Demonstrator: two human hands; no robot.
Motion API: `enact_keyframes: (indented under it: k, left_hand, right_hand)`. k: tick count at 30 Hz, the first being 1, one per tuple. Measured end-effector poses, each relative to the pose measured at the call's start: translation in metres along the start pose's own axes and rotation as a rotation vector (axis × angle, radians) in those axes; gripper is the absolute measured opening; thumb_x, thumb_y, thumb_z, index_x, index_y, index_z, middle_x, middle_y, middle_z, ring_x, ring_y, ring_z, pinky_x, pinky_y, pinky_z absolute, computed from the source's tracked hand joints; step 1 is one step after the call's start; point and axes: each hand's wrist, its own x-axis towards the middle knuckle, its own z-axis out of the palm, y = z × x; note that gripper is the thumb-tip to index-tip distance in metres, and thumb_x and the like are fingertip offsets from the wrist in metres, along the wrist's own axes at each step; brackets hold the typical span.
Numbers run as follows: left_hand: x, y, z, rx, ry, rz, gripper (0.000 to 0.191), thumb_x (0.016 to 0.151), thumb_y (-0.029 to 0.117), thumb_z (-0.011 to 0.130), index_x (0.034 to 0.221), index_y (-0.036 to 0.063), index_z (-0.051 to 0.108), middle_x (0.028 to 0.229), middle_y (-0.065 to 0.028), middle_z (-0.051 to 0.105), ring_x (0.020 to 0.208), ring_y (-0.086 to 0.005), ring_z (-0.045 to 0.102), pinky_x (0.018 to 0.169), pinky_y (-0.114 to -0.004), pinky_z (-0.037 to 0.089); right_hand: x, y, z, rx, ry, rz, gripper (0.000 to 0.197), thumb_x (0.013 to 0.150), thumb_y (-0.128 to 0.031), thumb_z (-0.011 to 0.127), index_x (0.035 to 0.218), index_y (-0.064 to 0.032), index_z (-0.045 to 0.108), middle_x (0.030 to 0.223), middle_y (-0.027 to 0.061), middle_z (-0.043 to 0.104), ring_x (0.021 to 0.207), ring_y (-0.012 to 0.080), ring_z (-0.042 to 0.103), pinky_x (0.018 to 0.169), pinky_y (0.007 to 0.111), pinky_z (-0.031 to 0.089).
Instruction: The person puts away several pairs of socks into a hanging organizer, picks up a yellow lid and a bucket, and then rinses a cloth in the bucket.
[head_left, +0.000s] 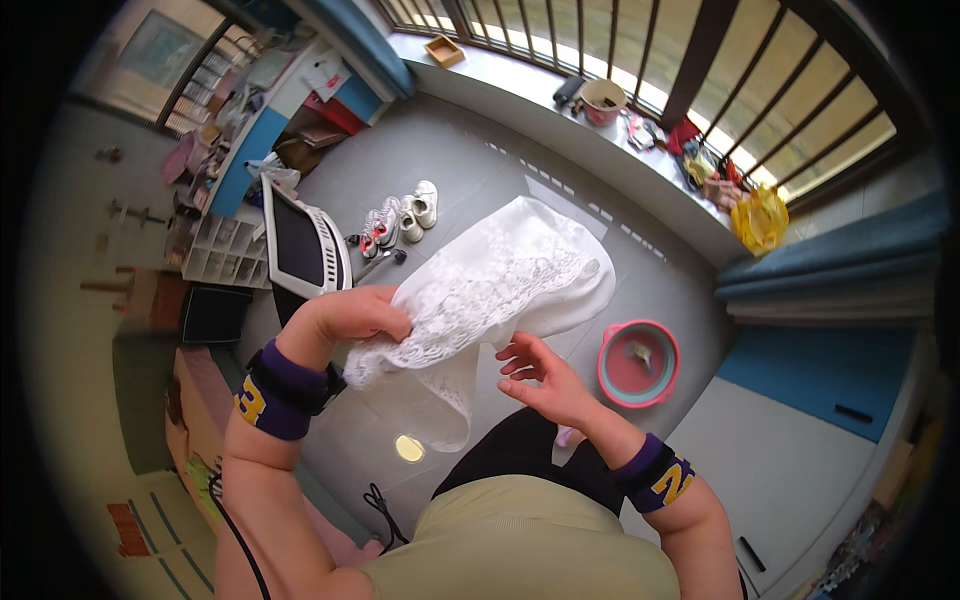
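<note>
A white lace cloth (495, 277) hangs in the air before me, its far end bulging out and a fold drooping towards the floor. My left hand (364, 313) grips its left edge, thumb on top of the lace. Close to the near edge of the cloth is my right hand (536, 375), with fingers spread and curled and nothing held in them. Whether a fingertip of that hand touches the fabric, I cannot tell. Both forearms wear purple bands with yellow numerals.
A pink collapsible basin (639, 364) with a small item inside stands on the floor at right. Two pairs of shoes (397, 217) and a white-framed chair (307, 244) are at left. Behind, a windowsill (510, 71) carries a bucket (602, 101) and a yellow bag (759, 217). A cabinet (780, 427) borders the right.
</note>
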Motion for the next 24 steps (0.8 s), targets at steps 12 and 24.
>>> enact_keyframes:
  k: [12,24]
  left_hand:
    - [0.024,-0.035,0.057,-0.190,0.454,0.695,0.040,0.075,0.012,0.040,0.110,0.0006,0.053,0.101,-0.0055,0.057,0.090,-0.0140,0.053,0.079,-0.025,0.041]
    - [0.015,-0.155,0.105,-0.150,0.845,0.441,0.037,0.078,0.012,0.041,0.110,-0.0006,0.055,0.103,-0.0083,0.060,0.094,-0.0170,0.054,0.084,-0.030,0.042]
  right_hand:
    - [0.053,-0.015,0.000,-0.057,-0.420,-0.082,0.053,0.083,-0.025,0.060,0.128,-0.0085,0.035,0.111,0.0087,0.049,0.094,0.0157,0.053,0.083,0.030,0.043]
    - [0.046,0.053,0.038,-0.332,-0.309,-0.003,0.069,0.071,-0.013,0.070,0.127,-0.0099,0.030,0.096,0.0125,0.055,0.078,0.0164,0.058,0.069,0.030,0.049]
